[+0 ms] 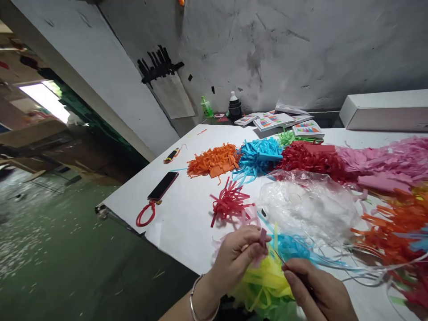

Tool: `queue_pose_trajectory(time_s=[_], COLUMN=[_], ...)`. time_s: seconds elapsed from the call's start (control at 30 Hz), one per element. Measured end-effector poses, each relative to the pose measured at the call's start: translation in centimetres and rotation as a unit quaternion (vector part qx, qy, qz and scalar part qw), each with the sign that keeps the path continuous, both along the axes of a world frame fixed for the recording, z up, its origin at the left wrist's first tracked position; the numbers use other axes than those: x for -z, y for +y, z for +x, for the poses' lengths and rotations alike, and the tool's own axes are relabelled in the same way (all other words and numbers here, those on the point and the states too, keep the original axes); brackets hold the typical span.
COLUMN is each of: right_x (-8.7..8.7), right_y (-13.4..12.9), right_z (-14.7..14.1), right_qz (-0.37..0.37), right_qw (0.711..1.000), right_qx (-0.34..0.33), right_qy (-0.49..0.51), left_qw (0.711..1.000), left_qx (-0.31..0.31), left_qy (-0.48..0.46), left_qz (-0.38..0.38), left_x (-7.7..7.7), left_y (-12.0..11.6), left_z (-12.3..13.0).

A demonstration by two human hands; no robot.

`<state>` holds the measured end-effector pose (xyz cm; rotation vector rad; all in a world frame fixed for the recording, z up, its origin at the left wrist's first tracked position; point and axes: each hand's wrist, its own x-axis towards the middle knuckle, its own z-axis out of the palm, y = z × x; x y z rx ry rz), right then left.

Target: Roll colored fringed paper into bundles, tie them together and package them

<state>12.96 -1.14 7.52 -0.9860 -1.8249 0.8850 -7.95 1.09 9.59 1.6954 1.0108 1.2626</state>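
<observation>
My left hand (234, 256), a bangle on its wrist, pinches a pink paper strip (262, 237) between thumb and fingers. Just to its right, my right hand (317, 285) grips a thin dark needle-like tool (279, 256), its tip angled toward the left hand. Beneath both hands lies a yellow paper tassel (264, 285), with a light blue tassel (290, 247) behind it. A red fringed tassel (230, 200) rests on the table beyond my left hand. White cords (361, 269) trail off to the right.
Bundles of orange (214, 160), blue (259, 156), red (310, 160) and pink fringe (391, 160) line the white table (187, 223). A clear plastic bag (310, 205) lies before them. At left are a phone (163, 186) and thread snips (171, 155). A long box (384, 111) stands back right.
</observation>
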Motion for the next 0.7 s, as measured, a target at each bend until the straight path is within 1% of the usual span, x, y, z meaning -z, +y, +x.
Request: queue_pose_trajectory(time_s=[0.07,0.13,0.23,0.33,0.5,0.63,0.7], right_x=[-0.3,-0.5,-0.4,-0.2,0.0,0.0,-0.1], right_y=[0.1,0.1,-0.3,-0.5,-0.3,-0.2,-0.1], right_z=[0.0,-0.1,-0.4,-0.5,-0.1,0.0,0.0], right_qz=[0.034,0.042,0.023,0.003,0.028,0.022,0.035], right_qw=[0.999,0.999,0.998,0.997,0.998,0.996,0.997], right_qx=[0.003,0.021,0.052,0.073,0.061,0.081,0.064], right_qy=[-0.010,-0.003,0.014,0.021,0.018,0.018,0.008], left_qw=[0.999,0.997,0.989,0.979,0.972,0.963,0.962], left_qx=[0.022,0.032,0.042,0.048,0.044,0.051,0.053], left_qy=[-0.016,-0.029,-0.054,-0.081,-0.101,-0.134,-0.139], left_qz=[-0.038,-0.071,-0.128,-0.179,-0.205,-0.227,-0.230], left_x=[0.3,0.8,1.3,1.5,1.8,2.1,2.2], left_y=[-0.3,-0.4,-0.6,-0.7,-0.7,-0.6,-0.6], left_z=[1.3,2.0,2.4,2.4,2.5,2.6,2.6])
